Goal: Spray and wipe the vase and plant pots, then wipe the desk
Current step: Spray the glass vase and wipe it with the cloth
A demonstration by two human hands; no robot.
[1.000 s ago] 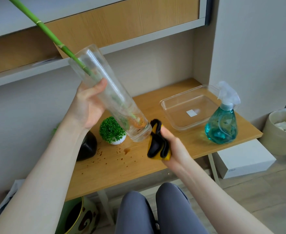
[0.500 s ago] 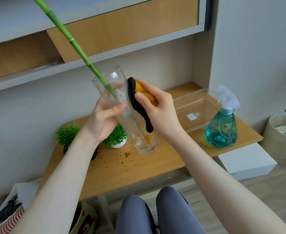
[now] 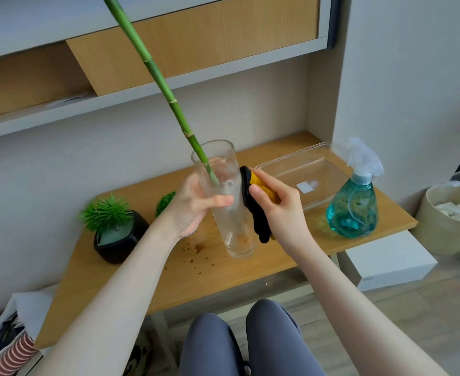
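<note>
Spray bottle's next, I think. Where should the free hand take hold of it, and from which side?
Judging by its shape, grip the narrow white neck of the spray bottle, just under the trigger head and above the round teal body. It stands upright at the desk's right end, so come from the front right, away from the clear tray behind it.

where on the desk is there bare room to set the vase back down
Bare wood lies along the desk's front edge, below the brown spill, and between the clear tray and spray bottle. It is crowded on the left: black pot and round green plant.
</note>
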